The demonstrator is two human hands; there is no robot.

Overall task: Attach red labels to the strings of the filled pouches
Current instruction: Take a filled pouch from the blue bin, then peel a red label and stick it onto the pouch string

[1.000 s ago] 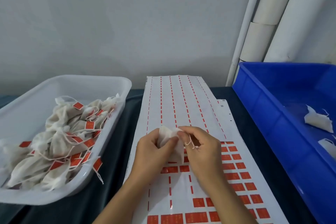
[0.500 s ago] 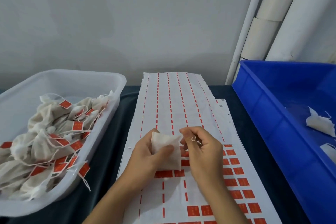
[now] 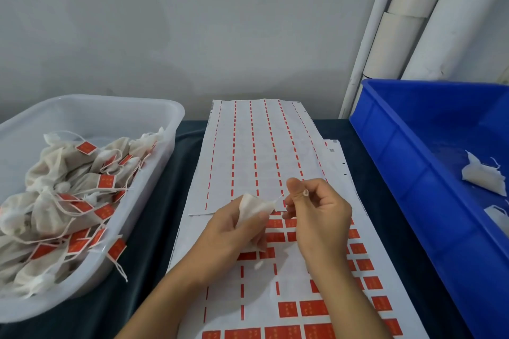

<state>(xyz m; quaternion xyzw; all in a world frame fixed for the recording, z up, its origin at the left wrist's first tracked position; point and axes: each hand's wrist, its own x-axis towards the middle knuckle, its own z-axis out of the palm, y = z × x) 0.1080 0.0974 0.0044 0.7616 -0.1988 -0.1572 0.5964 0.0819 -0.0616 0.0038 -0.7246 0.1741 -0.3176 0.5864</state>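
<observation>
1. Blue bin [image 3: 407,173] fills the right edge, with unlabelled pouches [image 3: 482,176] inside.
2. White tub [image 3: 115,110] at left holds labelled pouches [image 3: 63,192].
3. Label sheets [image 3: 256,151] run down the centre.
4. Left hand [image 3: 228,237] grips a pouch [image 3: 252,206] at centre.
5. Right hand [image 3: 316,217] pinches its string [image 3: 279,197].

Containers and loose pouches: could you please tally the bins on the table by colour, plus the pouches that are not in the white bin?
White bins: 1
Blue bins: 1
Pouches in the blue bin: 2, the second cut off by the frame edge
Pouches held in the left hand: 1
Total: 5
</observation>
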